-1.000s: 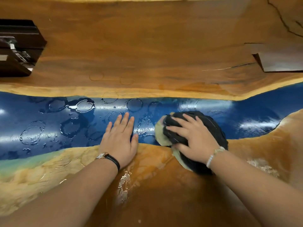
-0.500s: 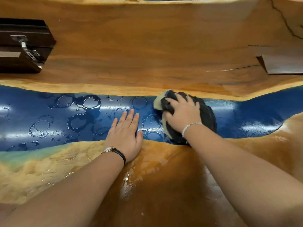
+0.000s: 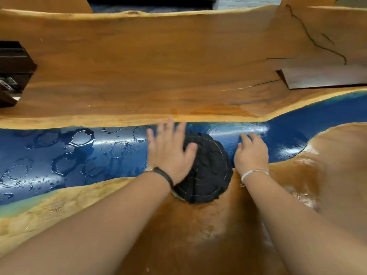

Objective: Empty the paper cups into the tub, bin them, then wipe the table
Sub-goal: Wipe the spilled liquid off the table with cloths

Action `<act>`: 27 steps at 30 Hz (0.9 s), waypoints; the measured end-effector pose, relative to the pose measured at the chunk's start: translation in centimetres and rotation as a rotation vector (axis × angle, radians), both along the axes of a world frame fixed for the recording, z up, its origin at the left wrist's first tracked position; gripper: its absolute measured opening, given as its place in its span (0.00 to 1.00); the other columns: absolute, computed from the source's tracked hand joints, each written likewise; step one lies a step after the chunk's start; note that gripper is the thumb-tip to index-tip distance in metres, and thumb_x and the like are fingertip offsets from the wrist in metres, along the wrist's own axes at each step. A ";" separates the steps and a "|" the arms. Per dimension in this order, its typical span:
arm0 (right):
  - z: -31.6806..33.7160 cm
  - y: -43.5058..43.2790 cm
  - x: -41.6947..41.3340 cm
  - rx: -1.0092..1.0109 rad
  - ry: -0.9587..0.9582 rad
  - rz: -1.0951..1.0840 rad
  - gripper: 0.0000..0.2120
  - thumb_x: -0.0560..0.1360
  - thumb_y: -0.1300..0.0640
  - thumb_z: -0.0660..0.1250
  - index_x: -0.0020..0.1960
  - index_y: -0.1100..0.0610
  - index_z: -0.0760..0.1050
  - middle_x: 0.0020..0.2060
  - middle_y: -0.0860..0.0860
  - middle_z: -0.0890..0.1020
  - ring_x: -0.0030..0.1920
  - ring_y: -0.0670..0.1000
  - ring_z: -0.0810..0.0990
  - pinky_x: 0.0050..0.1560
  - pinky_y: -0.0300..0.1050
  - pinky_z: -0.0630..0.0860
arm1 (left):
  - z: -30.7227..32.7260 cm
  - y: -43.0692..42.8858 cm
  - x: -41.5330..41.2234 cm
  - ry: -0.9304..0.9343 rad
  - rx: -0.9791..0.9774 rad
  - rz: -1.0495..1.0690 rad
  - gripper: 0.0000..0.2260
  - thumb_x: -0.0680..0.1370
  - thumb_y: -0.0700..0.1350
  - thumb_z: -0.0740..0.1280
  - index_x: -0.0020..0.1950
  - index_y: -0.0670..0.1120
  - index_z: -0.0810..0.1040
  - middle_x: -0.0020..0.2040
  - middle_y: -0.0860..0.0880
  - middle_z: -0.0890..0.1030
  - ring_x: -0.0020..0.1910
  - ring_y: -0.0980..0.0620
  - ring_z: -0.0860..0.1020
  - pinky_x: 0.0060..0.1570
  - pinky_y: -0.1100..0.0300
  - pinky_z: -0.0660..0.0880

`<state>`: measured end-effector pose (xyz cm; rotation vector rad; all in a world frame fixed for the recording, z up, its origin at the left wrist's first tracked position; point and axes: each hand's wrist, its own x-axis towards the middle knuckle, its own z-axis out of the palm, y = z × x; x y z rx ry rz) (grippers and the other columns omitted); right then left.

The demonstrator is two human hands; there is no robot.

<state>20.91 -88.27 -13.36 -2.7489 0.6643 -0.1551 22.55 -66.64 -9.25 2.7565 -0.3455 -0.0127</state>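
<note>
A black round cloth (image 3: 208, 171) with pale stitching lies on the wood-and-blue-resin table (image 3: 158, 66), across the near edge of the blue strip. My left hand (image 3: 168, 151) is spread over the cloth's left side, thumb resting on it, fingers apart and blurred. Just to the right of the cloth, my right hand (image 3: 251, 155) rests palm down on the blue strip and holds nothing. Wet ring marks (image 3: 81, 136) and droplets cover the blue strip to the left. No cups or tub are in view.
A dark case (image 3: 14, 72) with a metal latch sits at the table's left edge. A dark flat board (image 3: 325, 78) lies at the right. The table's far edge runs along the top of the view. Wet sheen shows on the near wood (image 3: 297, 195).
My right hand has let go of the cloth and moved to its right. My left hand has moved right, off the table surface, onto the cloth. The cloth now lies flatter.
</note>
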 end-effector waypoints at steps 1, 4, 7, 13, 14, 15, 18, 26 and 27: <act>-0.3 0.2 0.0 -0.028 -0.006 0.008 0.16 0.79 0.60 0.57 0.65 0.60 0.73 0.65 0.58 0.71 0.65 0.59 0.67 0.67 0.54 0.62 | -0.1 -1.9 -0.1 0.033 0.065 -0.126 0.32 0.76 0.67 0.48 0.78 0.56 0.50 0.79 0.48 0.48 0.77 0.44 0.43 0.72 0.41 0.38; -0.4 0.1 0.1 -0.073 -0.019 0.004 0.17 0.79 0.59 0.57 0.66 0.59 0.72 0.66 0.58 0.71 0.66 0.59 0.66 0.67 0.53 0.60 | -1.4 -4.5 0.6 0.158 0.290 -0.292 0.40 0.69 0.78 0.44 0.77 0.62 0.46 0.79 0.49 0.46 0.77 0.42 0.42 0.72 0.37 0.38; -0.7 0.0 0.2 -0.093 -0.022 0.016 0.17 0.79 0.60 0.57 0.67 0.59 0.72 0.65 0.59 0.72 0.66 0.59 0.66 0.67 0.53 0.61 | -2.4 -4.9 1.6 0.186 0.384 -0.251 0.43 0.67 0.79 0.45 0.77 0.61 0.48 0.79 0.49 0.48 0.77 0.42 0.44 0.72 0.37 0.40; -0.6 0.0 0.1 -0.094 0.019 0.038 0.20 0.79 0.59 0.56 0.70 0.59 0.68 0.68 0.58 0.68 0.70 0.59 0.63 0.71 0.54 0.57 | -1.9 -5.7 0.8 0.189 0.360 -0.258 0.39 0.70 0.76 0.47 0.78 0.60 0.49 0.79 0.50 0.48 0.77 0.44 0.47 0.73 0.40 0.44; -0.5 0.0 0.1 -0.090 0.025 0.039 0.20 0.79 0.59 0.55 0.71 0.58 0.67 0.69 0.58 0.68 0.70 0.59 0.62 0.72 0.55 0.57 | -1.8 -5.4 -0.1 0.174 0.351 -0.309 0.38 0.70 0.76 0.47 0.77 0.60 0.49 0.79 0.51 0.48 0.77 0.44 0.47 0.73 0.41 0.44; -0.6 -0.1 0.1 -0.085 0.029 0.039 0.20 0.80 0.59 0.55 0.71 0.58 0.67 0.69 0.58 0.67 0.71 0.59 0.61 0.72 0.55 0.56 | -1.8 -4.8 -1.3 0.162 0.338 -0.364 0.38 0.71 0.75 0.47 0.77 0.61 0.48 0.79 0.52 0.48 0.77 0.45 0.47 0.73 0.41 0.43; -0.6 -0.2 0.1 -0.070 0.022 0.031 0.20 0.80 0.59 0.55 0.72 0.58 0.66 0.70 0.58 0.66 0.72 0.58 0.60 0.73 0.54 0.54 | -1.8 -2.0 -4.5 0.166 0.330 -0.501 0.37 0.71 0.75 0.48 0.77 0.62 0.46 0.79 0.55 0.46 0.77 0.49 0.44 0.74 0.44 0.39; -0.5 0.0 0.0 -0.074 0.024 0.035 0.20 0.80 0.59 0.54 0.72 0.58 0.66 0.70 0.58 0.67 0.72 0.58 0.60 0.73 0.54 0.55 | -2.0 0.2 0.0 0.168 0.364 -0.355 0.37 0.70 0.77 0.46 0.76 0.64 0.48 0.79 0.57 0.47 0.77 0.51 0.45 0.74 0.45 0.41; -0.5 0.0 0.0 -0.071 0.022 0.033 0.20 0.80 0.59 0.54 0.72 0.58 0.66 0.70 0.58 0.67 0.72 0.58 0.60 0.73 0.54 0.55 | -2.1 -0.6 0.6 0.188 0.351 -0.290 0.37 0.70 0.76 0.46 0.76 0.64 0.48 0.79 0.56 0.47 0.77 0.50 0.46 0.74 0.45 0.42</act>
